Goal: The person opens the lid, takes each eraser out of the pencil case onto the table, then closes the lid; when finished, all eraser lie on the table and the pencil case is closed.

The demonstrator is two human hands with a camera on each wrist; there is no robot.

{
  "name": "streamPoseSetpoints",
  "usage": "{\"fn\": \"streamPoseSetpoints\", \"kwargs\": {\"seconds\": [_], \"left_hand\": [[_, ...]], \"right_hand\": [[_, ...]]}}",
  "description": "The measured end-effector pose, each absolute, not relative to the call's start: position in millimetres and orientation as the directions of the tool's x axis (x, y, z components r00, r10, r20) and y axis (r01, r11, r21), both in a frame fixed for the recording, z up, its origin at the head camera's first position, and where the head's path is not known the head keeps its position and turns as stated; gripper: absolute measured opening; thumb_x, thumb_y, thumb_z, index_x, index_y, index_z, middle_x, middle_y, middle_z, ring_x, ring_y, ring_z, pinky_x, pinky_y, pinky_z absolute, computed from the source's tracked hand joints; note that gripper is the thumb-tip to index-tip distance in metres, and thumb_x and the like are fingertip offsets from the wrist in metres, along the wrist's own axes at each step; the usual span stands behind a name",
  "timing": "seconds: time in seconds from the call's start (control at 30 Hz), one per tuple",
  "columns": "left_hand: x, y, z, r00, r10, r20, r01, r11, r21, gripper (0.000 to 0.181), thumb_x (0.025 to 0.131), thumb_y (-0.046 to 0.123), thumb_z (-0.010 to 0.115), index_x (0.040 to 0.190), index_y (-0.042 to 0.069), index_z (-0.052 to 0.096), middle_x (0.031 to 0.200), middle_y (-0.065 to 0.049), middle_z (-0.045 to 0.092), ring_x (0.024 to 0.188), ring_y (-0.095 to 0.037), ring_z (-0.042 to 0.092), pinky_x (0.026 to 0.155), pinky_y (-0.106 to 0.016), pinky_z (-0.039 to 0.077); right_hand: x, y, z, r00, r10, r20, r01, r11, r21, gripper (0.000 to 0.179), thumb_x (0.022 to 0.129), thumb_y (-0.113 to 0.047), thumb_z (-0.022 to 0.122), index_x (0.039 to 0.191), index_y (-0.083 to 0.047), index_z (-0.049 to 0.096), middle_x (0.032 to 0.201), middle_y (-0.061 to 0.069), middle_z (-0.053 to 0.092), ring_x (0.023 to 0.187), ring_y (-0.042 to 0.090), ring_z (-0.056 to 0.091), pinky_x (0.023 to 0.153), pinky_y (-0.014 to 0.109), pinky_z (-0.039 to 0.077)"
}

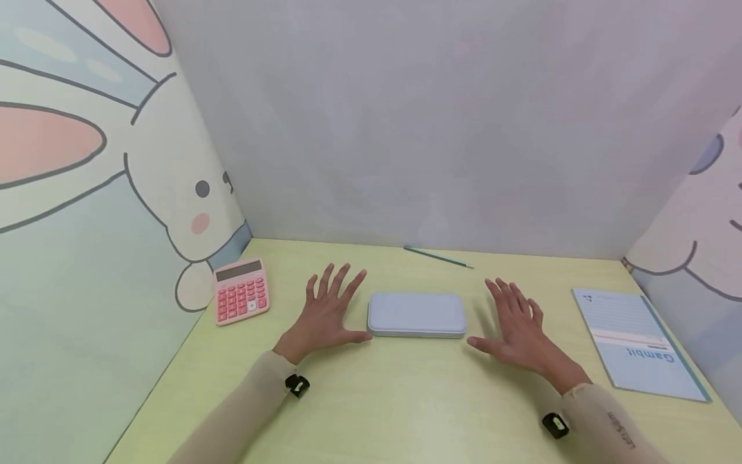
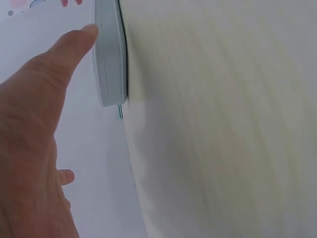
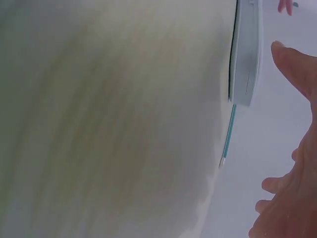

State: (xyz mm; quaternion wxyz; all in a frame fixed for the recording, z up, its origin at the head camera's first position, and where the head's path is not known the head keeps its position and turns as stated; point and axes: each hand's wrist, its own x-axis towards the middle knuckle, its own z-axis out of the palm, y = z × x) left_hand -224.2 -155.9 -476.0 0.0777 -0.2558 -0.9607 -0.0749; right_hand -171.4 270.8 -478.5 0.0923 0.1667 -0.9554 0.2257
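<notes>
A pale lavender, closed case (image 1: 417,314) with rounded corners lies flat on the table between the two hands. To its left, my left hand (image 1: 327,319) is spread, its thumb tip right at the case's front left corner. My right hand (image 1: 516,328) is held on the other side with fingers extended, the thumb tip close to the front right corner. Neither hand grips anything. In the left wrist view the case (image 2: 111,54) stands beyond the thumb. The right wrist view shows the other end of the case (image 3: 246,54) beside the right thumb.
A pink calculator (image 1: 241,292) lies at the left edge of the yellowish table (image 1: 406,399). Behind the case is a teal pencil (image 1: 438,257) near the grey back wall (image 1: 417,129). At the right lies a notebook (image 1: 640,341) marked Gambit. Rabbit-printed panels (image 1: 87,277) flank the table.
</notes>
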Motion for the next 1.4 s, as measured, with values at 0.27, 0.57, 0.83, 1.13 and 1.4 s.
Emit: {"fn": "streamPoseSetpoints", "kwargs": {"seconds": [0.27, 0.57, 0.83, 1.13, 1.4], "left_hand": [[-230, -137, -483, -0.867, 0.471, 0.163, 0.498, 0.83, 0.253, 0.13, 0.078, 0.081, 0.077, 0.174, 0.037, 0.002, 0.177, -0.013, 0.023, 0.166, -0.044, 0.013, 0.123, -0.071, 0.019], [-233, -135, -496, -0.865, 0.496, 0.08, 0.482, 0.775, 0.409, 0.131, 0.08, 0.073, 0.082, 0.173, 0.041, -0.004, 0.173, -0.008, 0.034, 0.162, -0.044, 0.025, 0.125, -0.066, 0.025], [-239, -130, -507, -0.851, 0.515, 0.1, 0.472, 0.667, 0.577, 0.126, 0.083, 0.054, 0.09, 0.174, 0.033, 0.006, 0.161, -0.005, 0.054, 0.153, -0.033, 0.044, 0.126, -0.062, 0.032], [-235, -125, -512, -0.879, 0.452, 0.152, 0.427, 0.606, 0.671, 0.121, 0.08, 0.045, 0.093, 0.172, 0.032, 0.016, 0.157, -0.013, 0.058, 0.147, -0.035, 0.052, 0.121, -0.064, 0.04], [-228, -106, -513, -0.917, 0.346, 0.196, 0.38, 0.615, 0.691, 0.119, 0.074, 0.042, 0.095, 0.168, 0.025, 0.025, 0.144, -0.015, 0.062, 0.13, -0.032, 0.059, 0.11, -0.053, 0.05]], "right_hand": [[-177, 255, -486, -0.928, -0.304, 0.215, -0.371, 0.802, -0.468, 0.118, 0.086, -0.052, 0.085, 0.171, -0.011, 0.012, 0.172, 0.027, 0.027, 0.158, 0.055, 0.022, 0.113, 0.076, 0.019], [-179, 241, -501, -0.924, -0.32, 0.211, -0.383, 0.782, -0.491, 0.113, 0.088, -0.045, 0.085, 0.17, -0.009, 0.016, 0.169, 0.025, 0.032, 0.152, 0.054, 0.034, 0.108, 0.076, 0.027], [-181, 234, -512, -0.905, -0.333, 0.265, -0.425, 0.731, -0.533, 0.098, 0.092, -0.03, 0.084, 0.166, -0.005, 0.025, 0.164, 0.026, 0.044, 0.145, 0.051, 0.048, 0.112, 0.074, 0.037], [-183, 230, -515, -0.89, -0.318, 0.327, -0.456, 0.636, -0.622, 0.095, 0.091, -0.015, 0.085, 0.164, -0.002, 0.026, 0.161, 0.026, 0.049, 0.146, 0.044, 0.053, 0.113, -0.006, 0.013], [-182, 221, -517, -0.926, -0.209, 0.314, -0.37, 0.662, -0.652, 0.095, 0.085, -0.018, 0.091, 0.161, -0.01, 0.035, 0.153, 0.02, 0.059, 0.138, 0.036, 0.062, 0.109, 0.0, 0.03]]}}
